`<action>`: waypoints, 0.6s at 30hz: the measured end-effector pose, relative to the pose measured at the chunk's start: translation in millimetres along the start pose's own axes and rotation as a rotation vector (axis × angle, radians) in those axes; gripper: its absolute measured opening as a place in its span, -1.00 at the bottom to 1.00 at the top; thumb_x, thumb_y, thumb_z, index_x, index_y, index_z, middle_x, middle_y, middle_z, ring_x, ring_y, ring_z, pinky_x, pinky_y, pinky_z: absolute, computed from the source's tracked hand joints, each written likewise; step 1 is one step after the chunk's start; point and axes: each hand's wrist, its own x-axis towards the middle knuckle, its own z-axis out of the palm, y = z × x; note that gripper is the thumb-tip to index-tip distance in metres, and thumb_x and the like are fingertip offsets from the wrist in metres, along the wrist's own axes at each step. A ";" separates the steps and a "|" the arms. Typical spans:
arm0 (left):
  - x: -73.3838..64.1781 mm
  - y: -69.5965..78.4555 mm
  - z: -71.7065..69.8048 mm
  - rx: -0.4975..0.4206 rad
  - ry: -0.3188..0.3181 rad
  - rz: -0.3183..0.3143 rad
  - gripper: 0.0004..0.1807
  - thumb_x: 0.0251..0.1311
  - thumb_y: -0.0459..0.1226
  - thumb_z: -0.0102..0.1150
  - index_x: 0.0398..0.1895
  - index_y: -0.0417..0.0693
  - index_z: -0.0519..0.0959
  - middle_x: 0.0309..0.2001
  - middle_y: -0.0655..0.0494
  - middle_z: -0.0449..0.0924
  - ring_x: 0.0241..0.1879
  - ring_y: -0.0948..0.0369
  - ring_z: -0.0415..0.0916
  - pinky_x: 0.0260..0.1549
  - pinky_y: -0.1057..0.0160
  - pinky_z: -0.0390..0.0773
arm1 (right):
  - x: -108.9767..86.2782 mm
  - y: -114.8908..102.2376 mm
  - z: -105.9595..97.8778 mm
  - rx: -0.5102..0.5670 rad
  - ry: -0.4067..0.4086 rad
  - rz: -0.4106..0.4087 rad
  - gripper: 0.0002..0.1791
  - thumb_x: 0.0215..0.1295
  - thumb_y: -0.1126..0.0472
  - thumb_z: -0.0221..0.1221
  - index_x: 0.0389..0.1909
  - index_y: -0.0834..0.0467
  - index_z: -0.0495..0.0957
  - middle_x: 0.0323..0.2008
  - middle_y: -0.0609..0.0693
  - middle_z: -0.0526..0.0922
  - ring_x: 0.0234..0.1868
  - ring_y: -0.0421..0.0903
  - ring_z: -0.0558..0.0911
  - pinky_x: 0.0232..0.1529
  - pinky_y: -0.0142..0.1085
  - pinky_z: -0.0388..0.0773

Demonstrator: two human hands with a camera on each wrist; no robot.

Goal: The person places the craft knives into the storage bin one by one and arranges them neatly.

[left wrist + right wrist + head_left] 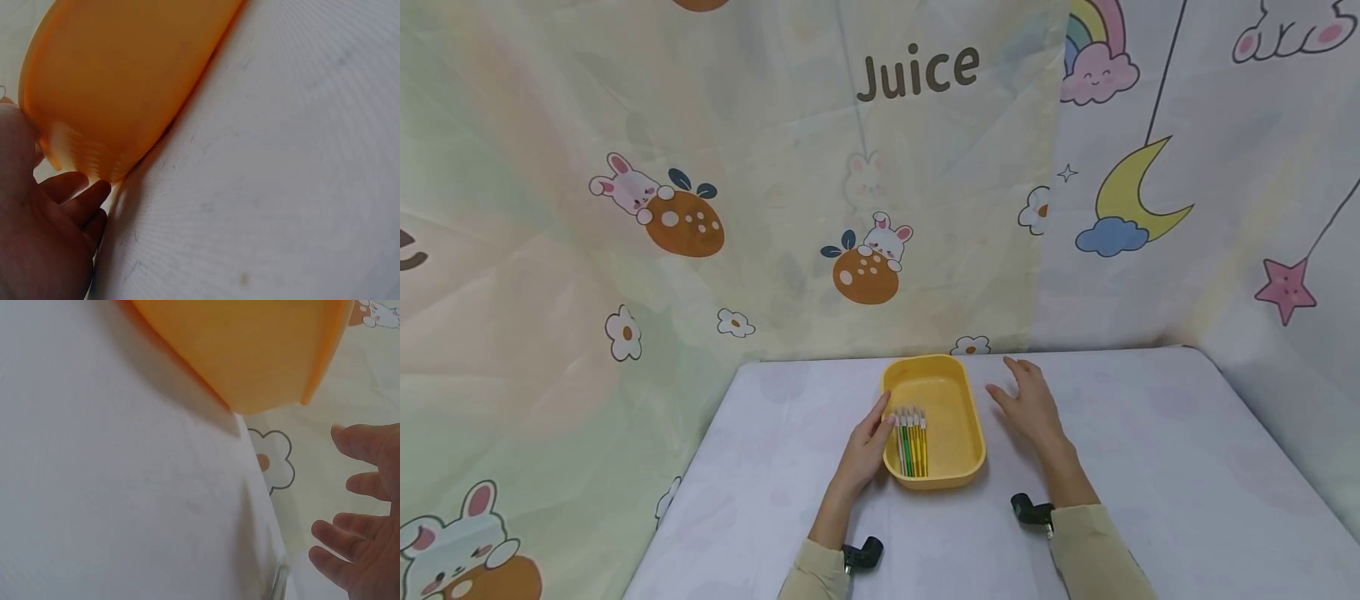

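Note:
A yellow plastic tray [938,392] with rounded corners rests on the white table. Inside it, along the left side near the front, several slim pencils [913,446] in green and yellow lie side by side, their pale tips toward the back. My left hand [863,450] grips the tray's left rim, thumb over the edge and fingers at the outer wall, as the left wrist view shows. To the right of the tray, my right hand [1030,408] is held apart from it, fingers spread and holding nothing; the right wrist view shows the tray's outer wall [250,356] beyond its fingers.
The white-covered table [1150,467] extends to both sides of the tray. Its back edge meets a printed cloth [775,275] with rabbits, oranges and flowers. A black wrist camera [865,553] sits on the left wrist, another camera [1032,510] on the right.

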 end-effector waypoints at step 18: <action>-0.8 0.5 0.2 -0.012 0.001 0.018 -0.40 0.62 0.00 -0.06 0.65 0.27 0.19 0.64 0.29 0.12 0.65 0.12 0.03 0.62 -0.08 0.05 | 2.5 15.3 -3.9 -0.004 0.008 0.039 -0.19 0.48 -0.03 0.24 0.55 0.31 0.22 0.52 0.46 0.16 0.51 0.43 0.23 0.49 0.34 0.24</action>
